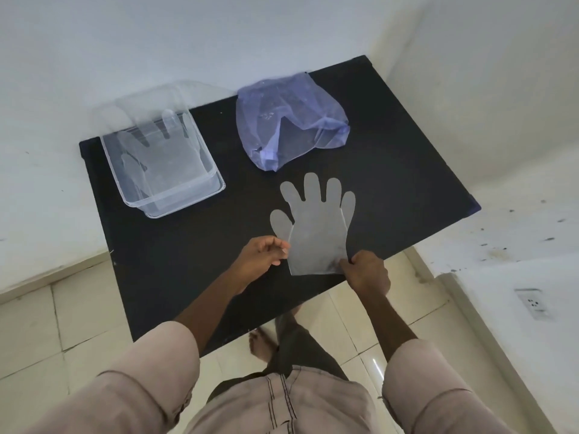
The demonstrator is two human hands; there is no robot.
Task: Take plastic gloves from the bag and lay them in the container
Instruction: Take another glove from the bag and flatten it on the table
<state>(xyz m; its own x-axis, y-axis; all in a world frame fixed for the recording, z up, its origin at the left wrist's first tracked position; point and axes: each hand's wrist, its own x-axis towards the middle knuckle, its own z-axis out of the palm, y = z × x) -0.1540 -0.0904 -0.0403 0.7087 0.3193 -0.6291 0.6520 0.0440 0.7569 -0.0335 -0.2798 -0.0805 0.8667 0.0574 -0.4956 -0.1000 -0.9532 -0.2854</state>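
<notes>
The table (188, 277) under my hands is matt black, with a thin bluish edge at its right corner. The glove (315, 233) I hold is a cloudy, see-through grey against that black. The bag (291, 126) is a pale lilac-blue, translucent, darker violet where it folds. The container (175, 195) is clear and colourless, and the gloves in it (163, 151) show whitish and frosted. My sleeves (150, 371) are a dusty pink-beige, and the shirt front (282, 402) has the same tone with thin dark lines of stitching running down it. The walls (94, 42) are white, the right one flecked with dark specks. The floor tiles (47, 324) are cream.
</notes>
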